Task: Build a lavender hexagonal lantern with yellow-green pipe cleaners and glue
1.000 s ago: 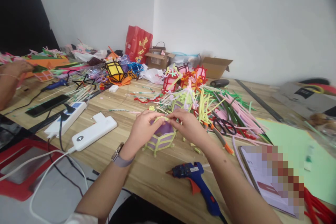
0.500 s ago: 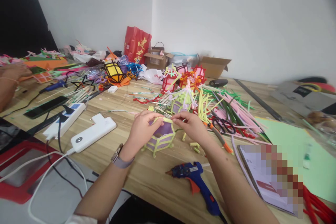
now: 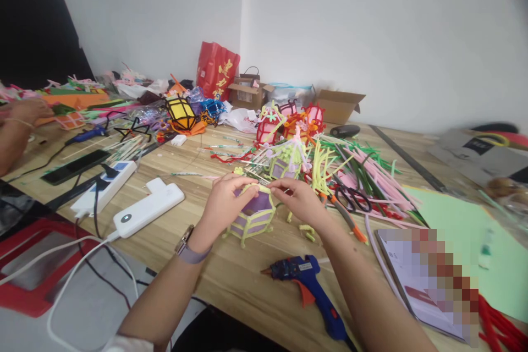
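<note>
Two hands pinch the green rim of a purple lantern, maybe fixing it; next needs a gentle press.

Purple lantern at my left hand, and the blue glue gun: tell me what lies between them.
Just a bare stretch of wooden tabletop between the purple lantern and the blue glue gun, seen in the head view.

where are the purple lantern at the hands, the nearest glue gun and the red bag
Purple lantern (image 3: pixel 258 224): head view, lower front wall
Nearest glue gun (image 3: pixel 322 291): head view, blue handle
Red bag (image 3: pixel 213 70): head view, front face
</note>
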A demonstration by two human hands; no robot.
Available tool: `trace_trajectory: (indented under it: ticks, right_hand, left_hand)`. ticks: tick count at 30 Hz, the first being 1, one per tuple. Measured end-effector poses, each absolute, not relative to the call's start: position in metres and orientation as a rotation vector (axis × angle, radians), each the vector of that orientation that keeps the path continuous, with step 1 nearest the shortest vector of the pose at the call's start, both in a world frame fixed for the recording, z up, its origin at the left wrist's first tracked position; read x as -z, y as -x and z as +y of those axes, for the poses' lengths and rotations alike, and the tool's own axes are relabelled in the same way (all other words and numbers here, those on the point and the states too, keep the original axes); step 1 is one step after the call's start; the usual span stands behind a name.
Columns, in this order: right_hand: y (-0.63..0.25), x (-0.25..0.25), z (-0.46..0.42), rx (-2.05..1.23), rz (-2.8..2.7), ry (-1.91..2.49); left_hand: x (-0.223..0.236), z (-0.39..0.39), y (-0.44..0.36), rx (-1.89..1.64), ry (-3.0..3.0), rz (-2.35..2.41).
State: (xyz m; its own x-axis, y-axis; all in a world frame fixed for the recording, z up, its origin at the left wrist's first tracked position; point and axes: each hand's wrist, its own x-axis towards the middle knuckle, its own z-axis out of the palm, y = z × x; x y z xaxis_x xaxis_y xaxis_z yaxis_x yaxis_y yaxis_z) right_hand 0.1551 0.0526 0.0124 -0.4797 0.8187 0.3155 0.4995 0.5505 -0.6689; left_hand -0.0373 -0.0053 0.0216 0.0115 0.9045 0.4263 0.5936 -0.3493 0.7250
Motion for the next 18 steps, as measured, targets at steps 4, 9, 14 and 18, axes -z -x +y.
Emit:
trace_trajectory:
  ticks: [4, 9, 14, 18]
  right_hand:
    - [-0.155, -0.013, 0.053, -0.677, -2.173, 1.043]
    - [-0.156, -0.016, 0.051, -0.679, -2.201, 1.071]
    - [-0.156, -0.017, 0.05, -0.688, -2.206, 1.102]
    - [-0.156, -0.012, 0.052, -0.732, -2.178, 1.116]
  left_hand:
    - [-0.022, -0.007, 0.04, -1.314, -1.935, 1.488]
    - [-0.029, -0.014, 0.046, -1.399, -1.817, 1.557]
    - [-0.029, -0.034, 0.056, -1.279, -1.949, 1.739]
    - [-0.016, -0.042, 0.058, -1.226, -1.92, 1.75]
